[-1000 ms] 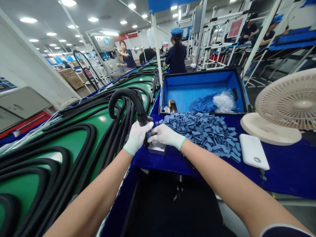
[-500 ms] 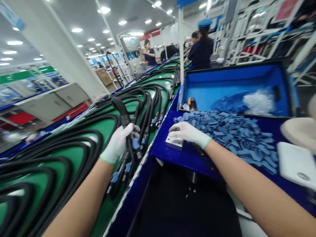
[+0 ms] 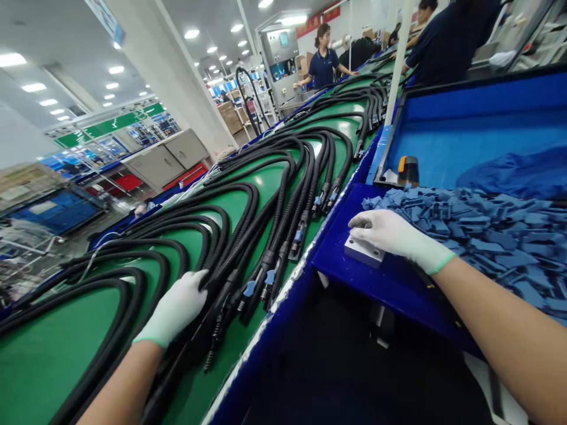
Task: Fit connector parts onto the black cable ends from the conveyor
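Note:
Several black corrugated hoses (image 3: 230, 230) lie in long loops on a green conveyor belt (image 3: 57, 336), with their connector ends and blue clips (image 3: 250, 288) pointing toward me. My left hand (image 3: 175, 308), in a white glove, rests flat on one hose loop and does not seem to close around it. My right hand (image 3: 394, 233), also gloved, lies on a small metal block (image 3: 364, 251) on the blue work surface (image 3: 349, 260). A heap of blue foam pieces (image 3: 491, 236) spreads just beyond my right fingers and wrist.
A blue-lined open case (image 3: 469, 127) holds a yellow-and-black item (image 3: 408, 171) and blue cloth (image 3: 514, 177). A white pole (image 3: 397, 65) stands at the belt's edge. A co-worker (image 3: 323, 65) stands at the far end, and another (image 3: 452, 41) stands at top right.
My left hand has let go of the raised hose end and now lies on the hoses further left. The hose is down on the belt. The view has swung and tilted; my right hand stays on the block.

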`<state>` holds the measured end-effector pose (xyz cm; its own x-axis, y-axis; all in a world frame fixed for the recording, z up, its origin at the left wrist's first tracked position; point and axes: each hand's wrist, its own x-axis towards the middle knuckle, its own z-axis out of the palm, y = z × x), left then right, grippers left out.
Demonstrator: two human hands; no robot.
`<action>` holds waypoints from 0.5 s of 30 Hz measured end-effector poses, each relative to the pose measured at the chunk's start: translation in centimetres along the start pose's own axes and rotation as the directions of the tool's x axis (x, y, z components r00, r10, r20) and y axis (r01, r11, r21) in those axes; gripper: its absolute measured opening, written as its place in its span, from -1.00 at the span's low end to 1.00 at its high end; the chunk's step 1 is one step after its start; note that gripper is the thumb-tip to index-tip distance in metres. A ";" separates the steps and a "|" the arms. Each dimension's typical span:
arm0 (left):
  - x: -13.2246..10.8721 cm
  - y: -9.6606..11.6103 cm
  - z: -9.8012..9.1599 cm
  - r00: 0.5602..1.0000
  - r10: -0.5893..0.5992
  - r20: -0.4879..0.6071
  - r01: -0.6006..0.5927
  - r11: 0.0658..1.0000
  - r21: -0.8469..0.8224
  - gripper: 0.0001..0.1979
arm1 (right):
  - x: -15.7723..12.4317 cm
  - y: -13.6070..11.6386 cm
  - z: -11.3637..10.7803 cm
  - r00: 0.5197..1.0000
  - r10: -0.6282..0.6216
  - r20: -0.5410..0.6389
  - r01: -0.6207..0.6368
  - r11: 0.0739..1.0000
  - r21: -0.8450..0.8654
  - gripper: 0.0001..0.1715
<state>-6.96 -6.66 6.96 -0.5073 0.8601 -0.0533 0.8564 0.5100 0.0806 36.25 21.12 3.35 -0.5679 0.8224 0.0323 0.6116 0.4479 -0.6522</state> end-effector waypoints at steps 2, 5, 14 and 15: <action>1.4 1.2 1.8 0.999 0.029 0.038 -0.028 0.999 -0.039 -0.46 | -0.2 0.0 0.2 1.000 -0.003 -0.004 0.003 1.000 0.000 -0.63; 3.8 3.0 4.2 0.992 0.020 0.122 -0.005 0.993 -0.119 -0.37 | -0.3 -0.1 0.2 1.000 0.003 -0.004 -0.003 1.000 0.007 -0.62; 6.0 4.5 -1.4 0.978 0.079 0.195 0.052 0.809 -0.585 -0.51 | -3.3 -3.6 -0.4 0.997 -0.077 -0.018 0.078 0.982 0.171 -0.65; 5.3 5.2 -2.3 0.981 0.092 0.173 0.043 0.762 -0.647 -0.54 | -4.1 -4.6 0.2 0.992 -0.129 -0.012 0.128 0.968 0.214 -0.66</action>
<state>-5.39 0.59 9.36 -0.4022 0.8894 -0.2171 0.5681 0.4284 0.7027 35.65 15.60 6.10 -0.6352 0.7621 0.1253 0.4014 0.4643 -0.7895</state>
